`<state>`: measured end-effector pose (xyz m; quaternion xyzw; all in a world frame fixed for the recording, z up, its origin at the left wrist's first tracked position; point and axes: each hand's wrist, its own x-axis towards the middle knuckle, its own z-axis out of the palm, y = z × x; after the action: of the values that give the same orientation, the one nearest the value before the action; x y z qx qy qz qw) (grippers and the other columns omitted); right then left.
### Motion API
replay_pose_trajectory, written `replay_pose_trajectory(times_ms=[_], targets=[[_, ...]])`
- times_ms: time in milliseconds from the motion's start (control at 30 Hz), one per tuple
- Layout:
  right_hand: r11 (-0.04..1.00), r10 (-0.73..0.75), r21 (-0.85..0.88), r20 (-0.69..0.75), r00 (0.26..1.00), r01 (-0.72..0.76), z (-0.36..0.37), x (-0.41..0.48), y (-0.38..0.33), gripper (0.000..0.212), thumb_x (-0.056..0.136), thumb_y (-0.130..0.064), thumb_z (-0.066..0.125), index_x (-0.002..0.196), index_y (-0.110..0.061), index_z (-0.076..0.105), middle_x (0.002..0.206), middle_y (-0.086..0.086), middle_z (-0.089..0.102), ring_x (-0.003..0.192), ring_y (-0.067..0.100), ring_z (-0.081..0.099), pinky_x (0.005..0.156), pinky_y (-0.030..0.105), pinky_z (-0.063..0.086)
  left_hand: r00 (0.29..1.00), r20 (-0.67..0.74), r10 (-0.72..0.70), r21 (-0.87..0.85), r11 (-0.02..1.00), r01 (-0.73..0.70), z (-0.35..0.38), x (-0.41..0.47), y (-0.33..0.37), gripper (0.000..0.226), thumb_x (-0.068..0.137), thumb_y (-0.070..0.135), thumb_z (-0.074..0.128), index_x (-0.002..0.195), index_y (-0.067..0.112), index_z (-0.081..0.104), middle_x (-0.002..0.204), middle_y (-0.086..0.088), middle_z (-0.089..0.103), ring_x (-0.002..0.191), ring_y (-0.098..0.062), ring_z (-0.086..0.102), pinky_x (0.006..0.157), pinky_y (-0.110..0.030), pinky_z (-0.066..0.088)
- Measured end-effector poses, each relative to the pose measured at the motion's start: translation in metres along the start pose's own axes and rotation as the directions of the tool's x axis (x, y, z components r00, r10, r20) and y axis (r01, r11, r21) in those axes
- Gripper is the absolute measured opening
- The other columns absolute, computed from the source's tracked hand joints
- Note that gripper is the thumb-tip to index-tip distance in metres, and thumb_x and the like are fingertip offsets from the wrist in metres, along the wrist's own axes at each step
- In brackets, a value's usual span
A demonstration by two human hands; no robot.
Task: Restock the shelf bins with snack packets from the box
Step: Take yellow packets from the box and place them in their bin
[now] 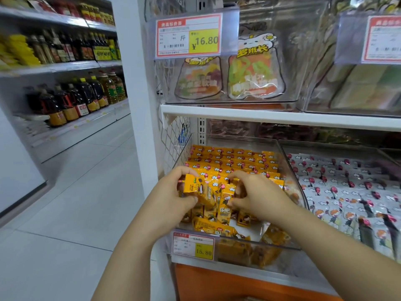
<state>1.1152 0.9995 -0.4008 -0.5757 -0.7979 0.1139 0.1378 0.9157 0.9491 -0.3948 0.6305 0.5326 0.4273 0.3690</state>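
A clear plastic shelf bin point(291, 170) on the lower shelf holds rows of small yellow snack packets point(236, 161). Over its front half, my left hand point(171, 196) grips a small bunch of yellow packets point(196, 187), held tilted. My right hand point(258, 196) is just to the right, fingers curled and pinching upright yellow packets point(224, 205) standing in the bin. More packets lie loose at the bin's front point(213, 228). The box is out of view.
A second clear bin point(347, 148) to the right holds white snack packets. Upper-shelf bins point(230, 101) carry larger bags behind price tags. A price tag point(193, 246) hangs on the yellow bin's front. An aisle floor point(76, 203) and bottle shelves point(65, 94) lie left.
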Motion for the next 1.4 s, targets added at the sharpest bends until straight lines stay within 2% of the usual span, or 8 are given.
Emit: replay_pose_trajectory(times_ms=[133, 267, 333, 567, 867, 1100, 1300, 1400], targets=[[0.908, 0.03, 0.42, -0.04, 0.999, -0.011, -0.018, -0.005, 0.0, 0.033, 0.09, -0.036, 0.06, 0.121, -0.024, 0.056, 0.085, -0.006, 0.065, 0.073, 0.005, 0.061, 0.063, 0.012, 0.047, 0.999, -0.043, 0.032, -0.079, 0.996, -0.035, 0.006, 0.003, 0.004, 0.036, 0.085, -0.003, 0.064, 0.101, 0.027, 0.052, 0.093, 0.007, 0.063, 0.073, 0.01, 0.059, 0.057, -0.01, 0.046], [0.45, 0.068, 0.862, 0.228, 0.971, -0.234, -0.023, -0.013, -0.004, 0.037, 0.087, -0.023, 0.063, 0.122, -0.017, 0.053, 0.099, 0.007, 0.067, 0.089, 0.02, 0.069, 0.07, 0.026, 0.058, 0.998, -0.057, 0.031, -0.212, 0.976, -0.043, 0.02, 0.007, 0.003, 0.036, 0.083, -0.003, 0.066, 0.102, 0.024, 0.051, 0.095, 0.008, 0.065, 0.077, 0.006, 0.063, 0.064, -0.015, 0.051], [0.438, 0.112, 0.877, 0.162, 0.98, -0.195, -0.03, -0.015, -0.001, 0.039, 0.084, -0.011, 0.067, 0.12, -0.014, 0.054, 0.096, 0.005, 0.066, 0.082, 0.016, 0.068, 0.068, 0.024, 0.058, 0.999, -0.016, 0.032, -0.204, 0.978, -0.034, 0.025, 0.011, 0.001, 0.037, 0.083, -0.004, 0.066, 0.101, 0.025, 0.051, 0.101, 0.007, 0.064, 0.084, 0.001, 0.065, 0.066, -0.018, 0.052], [0.99, 0.087, 0.119, -0.044, 0.995, -0.082, -0.044, -0.016, 0.003, 0.051, 0.078, -0.017, 0.075, 0.122, -0.027, 0.05, 0.109, -0.007, 0.057, 0.08, 0.012, 0.061, 0.065, 0.023, 0.049, 0.996, 0.061, -0.067, 0.203, 0.978, 0.053, 0.025, 0.016, -0.019, 0.038, 0.089, 0.004, 0.061, 0.112, 0.032, 0.052, 0.109, 0.014, 0.053, 0.095, -0.004, 0.057, 0.071, -0.013, 0.047], [0.999, 0.038, -0.036, 0.079, 0.996, -0.035, -0.005, -0.002, -0.002, 0.067, 0.081, -0.017, 0.074, 0.14, -0.022, 0.041, 0.137, 0.003, 0.05, 0.118, 0.019, 0.053, 0.094, 0.029, 0.045, 0.936, 0.273, -0.22, 0.384, 0.917, 0.104, 0.029, 0.022, -0.025, 0.016, 0.091, 0.013, 0.062, 0.095, 0.028, 0.06, 0.094, 0.007, 0.063, 0.088, -0.005, 0.06, 0.078, -0.02, 0.051], [0.933, 0.006, -0.349, 0.244, 0.97, 0.082, -0.045, -0.02, 0.008, 0.021, 0.082, -0.034, 0.07, 0.1, -0.027, 0.063, 0.096, -0.009, 0.063, 0.093, 0.014, 0.06, 0.076, 0.031, 0.051, 0.855, 0.368, -0.365, 0.638, 0.768, 0.053, 0.031, 0.024, -0.016, 0.02, 0.098, 0.033, 0.05, 0.094, 0.016, 0.059, 0.095, -0.001, 0.059, 0.081, -0.006, 0.056, 0.065, -0.016, 0.039], [0.736, 0.096, -0.625, 0.478, 0.873, 0.261, -0.043, -0.032, 0.004, 0.044, 0.083, -0.056, 0.061, 0.067, -0.017, 0.051, 0.064, -0.005, 0.046, 0.062, 0.015, 0.045, 0.066, 0.029, 0.035, 0.829, 0.347, -0.439, 0.689, 0.719, 0.092, 0.033, 0.022, -0.012, 0.031, 0.097, 0.036, 0.049, 0.101, 0.009, 0.064, 0.11, -0.012, 0.064, 0.099, -0.021, 0.059, 0.077, -0.026, 0.042], [0.788, 0.076, -0.568, 0.473, 0.878, 0.238, -0.044, -0.031, 0.006, 0.034, 0.079, -0.051, 0.068, 0.09, -0.019, 0.064, 0.077, -0.006, 0.057, 0.079, 0.02, 0.055, 0.071, 0.029, 0.039, 0.858, 0.333, -0.391, 0.623, 0.774, 0.111, 0.032, 0.022, -0.013, 0.028, 0.092, 0.033, 0.06, 0.105, 0.01, 0.065, 0.101, -0.001, 0.065, 0.087, -0.01, 0.058, 0.075, -0.023, 0.041]])
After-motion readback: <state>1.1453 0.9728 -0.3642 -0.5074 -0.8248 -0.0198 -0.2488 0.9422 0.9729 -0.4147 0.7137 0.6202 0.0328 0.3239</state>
